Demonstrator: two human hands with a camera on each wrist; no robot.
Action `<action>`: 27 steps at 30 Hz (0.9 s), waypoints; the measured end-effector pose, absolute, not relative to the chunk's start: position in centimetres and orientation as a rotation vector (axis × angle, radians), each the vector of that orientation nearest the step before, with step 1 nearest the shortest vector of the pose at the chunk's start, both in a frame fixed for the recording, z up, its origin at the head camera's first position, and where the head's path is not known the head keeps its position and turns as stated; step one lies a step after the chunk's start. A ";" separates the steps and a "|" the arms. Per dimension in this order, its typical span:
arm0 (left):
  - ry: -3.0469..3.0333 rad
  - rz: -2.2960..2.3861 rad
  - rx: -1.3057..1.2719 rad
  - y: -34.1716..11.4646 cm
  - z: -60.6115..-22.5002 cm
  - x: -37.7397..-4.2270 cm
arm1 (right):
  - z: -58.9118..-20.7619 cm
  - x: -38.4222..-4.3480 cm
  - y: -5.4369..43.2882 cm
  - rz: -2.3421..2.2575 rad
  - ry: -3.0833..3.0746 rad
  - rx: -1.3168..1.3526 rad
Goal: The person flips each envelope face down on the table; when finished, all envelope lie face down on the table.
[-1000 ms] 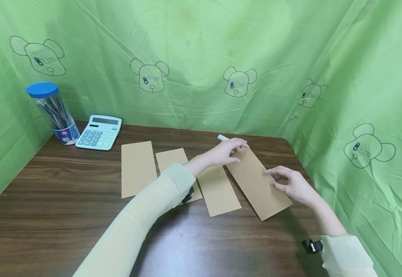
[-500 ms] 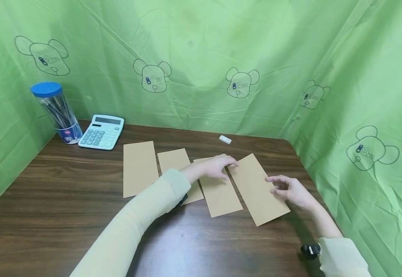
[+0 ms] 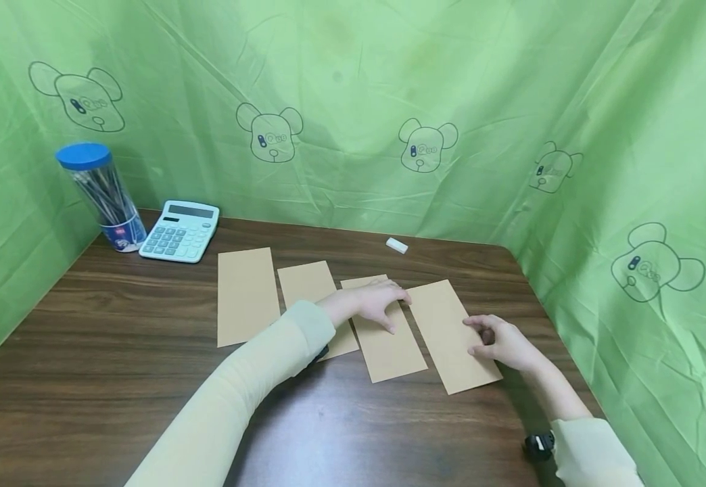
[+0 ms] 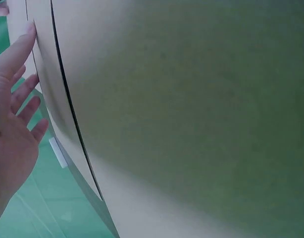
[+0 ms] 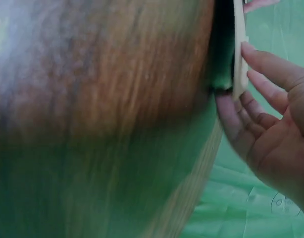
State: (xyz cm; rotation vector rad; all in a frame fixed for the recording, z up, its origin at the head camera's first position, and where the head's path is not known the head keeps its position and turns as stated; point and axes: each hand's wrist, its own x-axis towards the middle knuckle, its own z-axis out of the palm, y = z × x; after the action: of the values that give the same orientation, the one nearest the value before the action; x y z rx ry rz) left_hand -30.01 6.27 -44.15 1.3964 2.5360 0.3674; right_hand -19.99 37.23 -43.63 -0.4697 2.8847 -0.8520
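Note:
Several flat brown kraft-paper rectangles lie in a fanned row on the table, some narrower than others; I cannot tell whether they are envelopes or booklets. My right hand (image 3: 504, 343) pinches the right edge of the rightmost kraft-paper rectangle (image 3: 450, 338), thumb on one face and fingers on the other, as the right wrist view shows. Across the third rectangle (image 3: 392, 358) reaches my left hand (image 3: 380, 301), fingers extended and spread, fingertips by the rightmost one's upper left corner. My left forearm covers part of the second rectangle (image 3: 307, 281). Farthest left is a wider rectangle (image 3: 245, 297).
Behind the row lies a small white block (image 3: 397, 245), perhaps an eraser. A light blue calculator (image 3: 179, 231) and a clear blue-lidded canister (image 3: 102, 196) of thin dark sticks stand at the back left. Green cloth (image 3: 341, 81) with printed mouse faces surrounds the wooden table (image 3: 115, 379).
The rightmost rectangle has come down towards the table and shifted left, nearer the third one. My left hand has moved left and towards me, off its top end, uncovering the white block.

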 end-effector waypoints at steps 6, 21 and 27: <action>2.543 0.343 1.384 6.2 -44.2 -29.9 | -43.8 -19.9 36.8 -0.686 2.946 -0.572; 2.638 0.472 1.366 3.9 -40.9 -29.7 | -40.5 -21.3 36.2 -0.611 2.965 -0.572; 2.796 0.521 1.316 -0.7 -36.9 -28.6 | -37.1 -22.2 35.9 -0.538 3.120 -0.632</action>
State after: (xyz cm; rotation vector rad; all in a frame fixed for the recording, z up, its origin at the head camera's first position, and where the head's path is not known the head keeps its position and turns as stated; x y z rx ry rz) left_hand -28.57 -0.65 -36.85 1.3159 2.7957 0.5211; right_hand -22.19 35.92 -37.09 -0.6319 3.1195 -0.5376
